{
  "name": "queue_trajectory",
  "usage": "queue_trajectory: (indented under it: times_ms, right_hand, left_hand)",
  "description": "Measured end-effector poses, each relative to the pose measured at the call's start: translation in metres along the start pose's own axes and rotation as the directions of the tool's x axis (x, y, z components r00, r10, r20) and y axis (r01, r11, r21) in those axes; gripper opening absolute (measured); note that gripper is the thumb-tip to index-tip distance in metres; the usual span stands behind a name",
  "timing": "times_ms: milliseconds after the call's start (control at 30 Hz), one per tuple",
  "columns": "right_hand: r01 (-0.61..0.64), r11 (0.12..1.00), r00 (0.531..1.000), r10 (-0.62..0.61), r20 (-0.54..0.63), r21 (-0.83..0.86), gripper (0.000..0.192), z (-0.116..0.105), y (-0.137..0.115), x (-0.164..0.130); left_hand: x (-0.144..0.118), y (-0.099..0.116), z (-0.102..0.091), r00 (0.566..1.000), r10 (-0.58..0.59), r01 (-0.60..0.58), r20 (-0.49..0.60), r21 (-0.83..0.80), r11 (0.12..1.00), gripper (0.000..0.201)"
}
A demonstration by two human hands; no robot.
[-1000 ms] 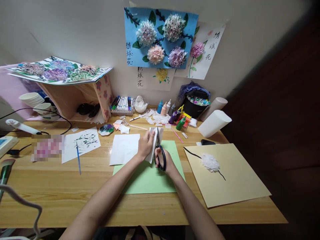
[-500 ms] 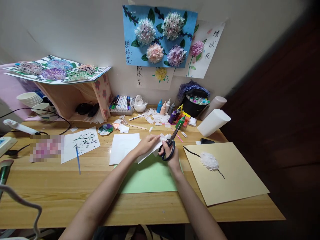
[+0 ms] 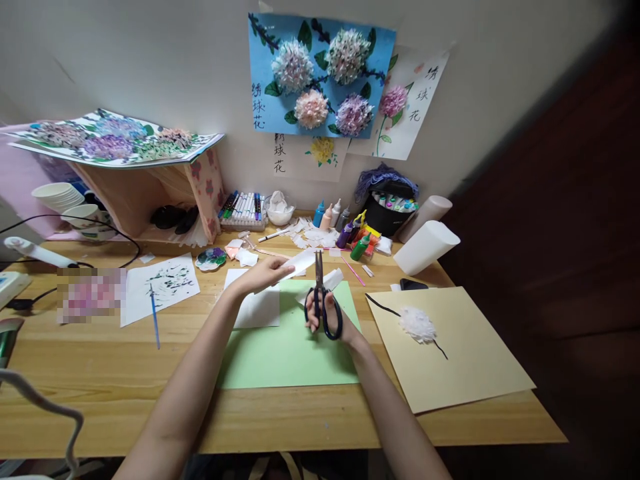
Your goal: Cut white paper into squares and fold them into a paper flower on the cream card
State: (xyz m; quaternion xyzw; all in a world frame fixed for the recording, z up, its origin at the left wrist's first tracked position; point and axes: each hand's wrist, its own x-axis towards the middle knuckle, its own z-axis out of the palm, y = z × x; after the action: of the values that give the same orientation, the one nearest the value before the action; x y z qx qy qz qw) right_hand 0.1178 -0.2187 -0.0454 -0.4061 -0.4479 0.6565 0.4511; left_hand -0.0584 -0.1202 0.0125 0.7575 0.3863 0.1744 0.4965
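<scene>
Pinched in my left hand (image 3: 267, 273) is a narrow white paper strip (image 3: 301, 261), raised above the table and reaching right toward the blades. My right hand (image 3: 327, 312) has its fingers through the black handles of the scissors (image 3: 319, 270), whose blades point upward and look closed or nearly so. Behind the scissors shows another white paper piece (image 3: 334, 278); whether it touches my right hand I cannot tell. Below both hands lies a light green sheet (image 3: 290, 363). A white sheet (image 3: 257, 313) overlaps its upper left corner, partly under my left forearm.
To the right, a tan board (image 3: 465, 360) bears a white paper flower. Paint bottles (image 3: 360, 247), paper scraps (image 3: 320, 235) and a marker tray (image 3: 243, 212) stand along the back. A blue brush (image 3: 155, 320) rests on a paint-marked paper (image 3: 175, 283) at left.
My hands have moved apart: the left went left with the strip, the right came left and lower. The scissors turned from slanting right to nearly upright. A separate white piece now shows behind them.
</scene>
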Motion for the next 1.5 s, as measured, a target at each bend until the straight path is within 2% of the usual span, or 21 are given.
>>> queue_trajectory:
  times_ms: [33, 100, 200, 300, 400, 467, 733, 967, 1100, 1267, 1500]
  right_hand:
    - [-0.019, 1.000, 0.996, 0.021, 0.088, -0.023, 0.071, 0.001, 0.000, -0.003]
    - [-0.039, 0.995, 0.983, 0.055, 0.178, -0.092, 0.070, 0.004, 0.001, -0.009]
    - [-0.065, 0.971, 0.979, 0.107, 0.172, -0.232, 0.066, 0.006, 0.000, -0.013]
    - [-0.075, 0.942, 0.983, 0.125, 0.134, -0.327, 0.065, 0.006, 0.000, -0.014]
    - [-0.069, 0.928, 0.988, 0.115, 0.106, -0.366, 0.062, 0.004, 0.000, -0.014]
    - [-0.068, 0.923, 0.991, 0.106, 0.079, -0.378, 0.060, 0.004, 0.000, -0.014]
    - [-0.085, 0.922, 0.996, 0.084, -0.020, -0.378, 0.048, 0.009, -0.003, -0.013]
    - [-0.014, 0.886, 0.999, 0.036, 0.038, -0.464, 0.052, 0.004, 0.003, -0.013]
    - [-0.016, 0.894, 0.999, 0.033, 0.030, -0.448, 0.053, 0.003, 0.004, -0.012]
    - [-0.055, 0.915, 0.998, 0.060, 0.000, -0.399, 0.050, 0.005, 0.003, -0.011]
    - [-0.015, 0.908, 0.998, 0.037, 0.043, -0.419, 0.058, 0.004, 0.007, -0.012]
  left_hand:
    - [-0.001, -0.001, -0.005, 0.999, -0.009, 0.011, -0.044, 0.027, 1.000, 0.038]
    - [-0.004, -0.001, -0.012, 0.991, -0.011, 0.023, -0.135, 0.086, 0.996, 0.038]
    - [-0.007, 0.000, -0.016, 0.981, 0.001, 0.023, -0.194, 0.124, 0.992, 0.038]
    - [-0.008, 0.002, -0.014, 0.993, 0.021, -0.009, -0.113, 0.109, 0.994, 0.037]
    - [-0.007, 0.002, -0.010, 0.999, 0.034, -0.034, 0.002, 0.080, 0.996, 0.039]
    - [-0.005, 0.000, -0.008, 0.999, 0.034, -0.037, 0.036, 0.079, 0.996, 0.041]
    - [-0.004, -0.005, -0.010, 0.999, 0.011, -0.012, 0.034, 0.051, 0.999, 0.044]
    - [-0.003, -0.008, -0.010, 0.997, 0.022, -0.025, 0.073, 0.034, 0.999, 0.044]
    - [-0.004, -0.006, -0.010, 0.993, 0.024, -0.027, 0.118, 0.023, 0.999, 0.045]
    - [-0.004, -0.008, -0.011, 0.994, 0.017, -0.017, 0.110, -0.001, 1.000, 0.046]
    - [-0.004, -0.009, -0.009, 0.989, -0.022, 0.021, 0.148, 0.008, 1.000, 0.047]
